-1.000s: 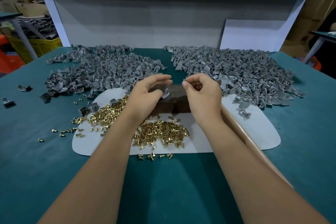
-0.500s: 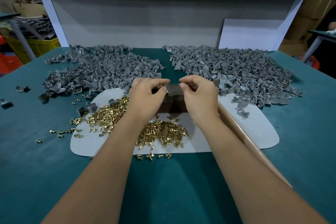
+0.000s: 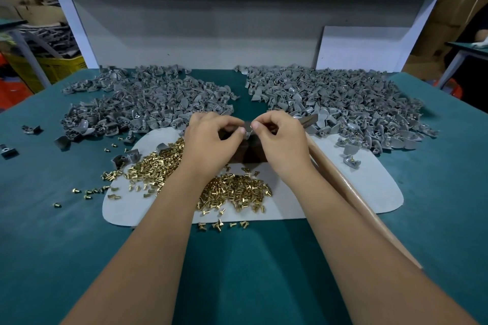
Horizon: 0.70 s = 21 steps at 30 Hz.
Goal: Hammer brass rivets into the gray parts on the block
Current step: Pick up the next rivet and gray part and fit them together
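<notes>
Teal covering spreads over the work table (image 3: 66,258), which backs onto a grey panel under a white shelf frame; a yellow crate and cardboard boxes stand off to the left beyond the table.

From the head camera, a pale oval mat (image 3: 369,192) lies in the middle of the table. On its near and left part sits a heap of brass rivets (image 3: 237,192), with strays spilling onto the teal surface to the left and front. Two big piles of gray parts fill the far half of the table: the left pile (image 3: 137,108) and the right pile (image 3: 343,103), with a bare strip between them. A few loose gray parts lie on the mat's edges and at the far left of the table.

At the far middle of the mat stands the dark block (image 3: 253,153), mostly hidden by the hands. The left hand (image 3: 211,140) and the right hand (image 3: 280,145) meet over its top, fingers curled, fingertips nearly touching. Between them a small gray part (image 3: 248,134) shows, pinched by the left thumb and fingers. The right hand's thumb and forefinger are pressed together right at that part; what they pinch is too small to tell. A long tan hammer handle (image 3: 351,198) runs under the right forearm, and its dark head pokes out just beyond the right hand.
</notes>
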Motion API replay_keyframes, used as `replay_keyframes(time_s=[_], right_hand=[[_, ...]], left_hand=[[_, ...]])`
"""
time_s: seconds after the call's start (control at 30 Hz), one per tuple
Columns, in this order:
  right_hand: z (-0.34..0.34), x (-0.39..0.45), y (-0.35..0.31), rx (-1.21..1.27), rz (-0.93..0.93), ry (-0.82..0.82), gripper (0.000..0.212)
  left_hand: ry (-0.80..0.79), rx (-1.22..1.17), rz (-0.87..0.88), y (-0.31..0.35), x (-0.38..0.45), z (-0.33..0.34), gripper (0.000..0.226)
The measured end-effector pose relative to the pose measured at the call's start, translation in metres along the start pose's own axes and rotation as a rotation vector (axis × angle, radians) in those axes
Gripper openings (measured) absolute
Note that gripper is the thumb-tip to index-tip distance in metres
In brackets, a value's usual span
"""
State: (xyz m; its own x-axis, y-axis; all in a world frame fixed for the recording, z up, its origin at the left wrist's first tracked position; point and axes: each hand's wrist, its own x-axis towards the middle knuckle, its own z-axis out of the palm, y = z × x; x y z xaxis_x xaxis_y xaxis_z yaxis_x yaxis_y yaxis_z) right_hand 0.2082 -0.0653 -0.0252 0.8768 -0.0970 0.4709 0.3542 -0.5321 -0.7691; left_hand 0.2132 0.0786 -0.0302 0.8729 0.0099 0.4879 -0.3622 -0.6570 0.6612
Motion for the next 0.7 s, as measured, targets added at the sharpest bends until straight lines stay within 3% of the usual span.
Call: replay_keyframes(time_s=[0.07, 0.2, 0.47, 0.7], right_hand=[[0.001, 0.0, 0.0, -0.003, 0.0, 0.002, 0.013], [0.002, 0.0, 0.0, -0.018, 0.008, -0.009, 0.008], [-0.001, 0.001, -0.006, -0.091, 0.054, -0.053, 0.01], [-0.004, 0.004, -0.014, -0.349, -0.033, -0.098, 0.008]], left_hand=[[-0.005, -0.066, -0.045, 0.0, 0.0, -0.001, 0.027], [-0.048, -0.025, -0.033, 0.001, 0.001, 0.002, 0.013], [-0.041, -0.045, -0.002, 0.001, -0.001, 0.001, 0.01], [-0.031, -0.043, 0.017, 0.002, -0.002, 0.001, 0.015]])
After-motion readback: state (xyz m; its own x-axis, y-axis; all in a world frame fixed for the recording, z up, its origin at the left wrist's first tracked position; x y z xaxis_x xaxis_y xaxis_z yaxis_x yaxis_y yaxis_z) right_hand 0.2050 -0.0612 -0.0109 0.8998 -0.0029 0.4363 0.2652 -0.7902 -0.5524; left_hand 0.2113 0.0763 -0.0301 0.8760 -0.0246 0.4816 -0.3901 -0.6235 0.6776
